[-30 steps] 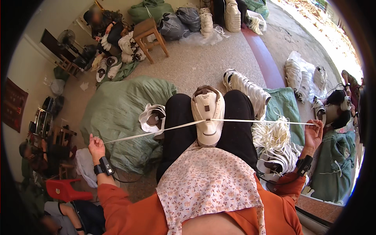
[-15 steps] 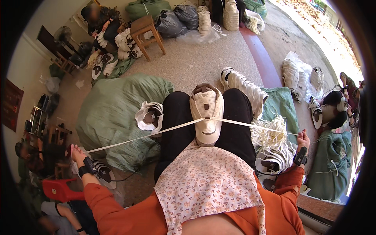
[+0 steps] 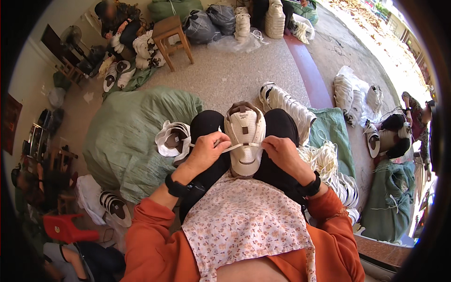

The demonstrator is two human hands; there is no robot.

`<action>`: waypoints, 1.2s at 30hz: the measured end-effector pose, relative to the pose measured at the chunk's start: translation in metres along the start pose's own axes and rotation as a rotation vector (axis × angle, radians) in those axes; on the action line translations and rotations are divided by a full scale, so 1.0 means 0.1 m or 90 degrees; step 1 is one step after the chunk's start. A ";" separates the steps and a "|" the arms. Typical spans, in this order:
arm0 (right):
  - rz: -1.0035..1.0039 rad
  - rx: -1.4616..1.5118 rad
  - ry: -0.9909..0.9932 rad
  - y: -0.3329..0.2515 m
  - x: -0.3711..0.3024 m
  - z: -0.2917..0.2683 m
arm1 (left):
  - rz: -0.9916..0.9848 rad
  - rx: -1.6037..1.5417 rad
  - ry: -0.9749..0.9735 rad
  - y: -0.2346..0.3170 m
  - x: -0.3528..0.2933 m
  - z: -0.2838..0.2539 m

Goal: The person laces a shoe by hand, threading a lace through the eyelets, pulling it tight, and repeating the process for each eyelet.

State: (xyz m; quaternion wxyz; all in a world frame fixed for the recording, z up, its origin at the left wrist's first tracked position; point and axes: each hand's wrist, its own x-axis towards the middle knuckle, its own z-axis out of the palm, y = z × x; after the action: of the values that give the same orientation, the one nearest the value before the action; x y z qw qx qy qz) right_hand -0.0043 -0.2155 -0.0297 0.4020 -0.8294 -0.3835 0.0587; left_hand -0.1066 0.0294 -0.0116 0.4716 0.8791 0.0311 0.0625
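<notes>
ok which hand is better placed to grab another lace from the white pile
Probably the right hand: the lace pile lies close to its wrist, while the left hand is on the shoe's other side.

shoe (image 3: pixel 245 136) between both hands (image 3: pixel 206 152)

A bulging green sack (image 3: pixel 136 136) on the floor (image 3: pixel 225 70) to my left, a wooden stool (image 3: pixel 167 27) ahead of me, dark plastic bags (image 3: pixel 202 27) just beside it, a red plastic seat (image 3: pixel 67 227) farther left, what may be a fan (image 3: pixel 71 35), small and dim
</notes>
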 end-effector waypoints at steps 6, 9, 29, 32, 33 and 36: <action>0.061 0.060 -0.027 -0.03 0.02 0.13 | -0.050 0.006 -0.040 -0.04 0.01 0.29; 0.099 0.096 -0.031 -0.02 0.03 0.16 | -0.035 -0.044 0.067 -0.05 0.00 0.30; 0.062 0.085 -0.094 -0.08 0.23 -0.02 | -0.049 -0.028 -0.011 -0.07 -0.14 0.30; -0.049 0.010 -0.043 -0.14 0.32 -0.18 | -0.037 0.044 0.034 -0.03 -0.14 0.28; -0.129 -0.008 -0.082 -0.07 0.35 -0.19 | -0.042 0.067 0.034 -0.01 -0.15 0.28; -0.242 -0.065 -0.143 -0.02 0.43 -0.25 | -0.032 0.107 0.047 -0.01 -0.14 0.31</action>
State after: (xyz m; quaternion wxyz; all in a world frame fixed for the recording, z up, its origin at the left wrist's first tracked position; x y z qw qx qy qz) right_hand 0.0351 -0.2007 -0.0027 0.3181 -0.7496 -0.5779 0.0542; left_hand -0.1164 0.0029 -0.0306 0.3958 0.9117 0.0760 0.0805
